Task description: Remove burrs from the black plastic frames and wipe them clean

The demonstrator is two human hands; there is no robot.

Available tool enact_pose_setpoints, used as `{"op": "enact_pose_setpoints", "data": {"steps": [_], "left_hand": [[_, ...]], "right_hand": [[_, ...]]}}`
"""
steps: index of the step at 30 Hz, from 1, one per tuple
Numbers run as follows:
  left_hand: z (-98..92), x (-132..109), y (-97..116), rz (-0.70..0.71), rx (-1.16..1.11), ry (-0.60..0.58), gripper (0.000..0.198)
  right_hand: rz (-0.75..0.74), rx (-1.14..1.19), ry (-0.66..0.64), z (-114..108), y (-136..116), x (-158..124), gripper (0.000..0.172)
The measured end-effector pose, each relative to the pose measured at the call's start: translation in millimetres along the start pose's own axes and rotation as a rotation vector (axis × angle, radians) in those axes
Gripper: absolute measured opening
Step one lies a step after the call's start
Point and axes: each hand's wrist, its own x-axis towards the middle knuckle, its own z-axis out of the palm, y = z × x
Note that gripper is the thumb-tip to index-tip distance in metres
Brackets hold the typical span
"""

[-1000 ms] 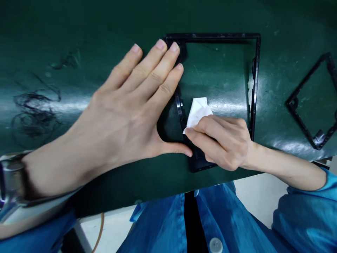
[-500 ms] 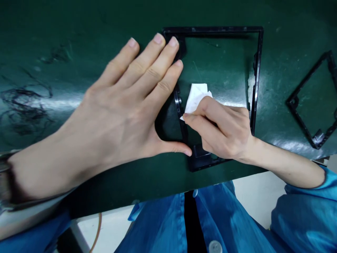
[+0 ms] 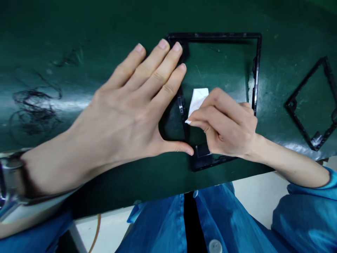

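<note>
Left hand [image 3: 131, 109]: flat, palm down, fingers extended, thumb spread wide; nothing gripped. Fingertips over left side of big frame near its upper-left corner, thumb tip at the lower-left one.
Right hand [image 3: 231, 121]: fingers curled in, thumb and fingers pinching the white wipe [image 3: 199, 97].
Wipe: folded, part hidden by the hand; low end right beside the frame's left side, contact unclear. Cloth or paper, can't tell.
Big frame [image 3: 214, 36]: black, lying on the green table [image 3: 118, 21] near its front edge, partly covered by both hands.
Small frame [image 3: 300, 126]: black, angled, off to the right, well apart.
Black strands [image 3: 34, 109]: loose tangle, left side of table.
</note>
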Motion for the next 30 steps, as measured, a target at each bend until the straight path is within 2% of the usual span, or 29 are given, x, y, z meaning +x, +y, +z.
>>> {"op": "enact_pose_setpoints", "data": {"steps": [5,8,12,15,18,27,30], "left_hand": [[0.1,0.5,2.1,-0.024,-0.002,0.003,0.104],[-0.9,1.3,4.3,-0.025,0.006,-0.001,0.092],[-2.6,0.6,6.4,-0.037,0.002,-0.007,0.086],[-2.9,-0.5,6.0,-0.043,-0.011,-0.019,0.086],[-2.1,-0.3,4.5,-0.039,-0.029,-0.03,0.088],[-0.2,1.9,5.2,-0.05,-0.062,-0.034,0.1],[-0.5,1.9,5.6,-0.046,-0.055,-0.037,0.095]], "right_hand": [[-0.02,-0.102,-0.067,-3.1,2.6,8.2,0.028],[-0.11,-0.2,-0.016,0.5,0.8,10.4,0.033],[-0.137,-0.199,0.034,3.3,-0.4,12.4,0.031],[-0.155,-0.223,0.033,1.5,-1.8,15.7,0.034],[-0.169,-0.243,-0.028,-0.8,-4.6,18.7,0.037],[-0.199,-0.183,0.009,-0.5,-2.6,14.9,0.039],[-0.227,-0.163,0.012,-2.4,0.7,12.2,0.038]]}}
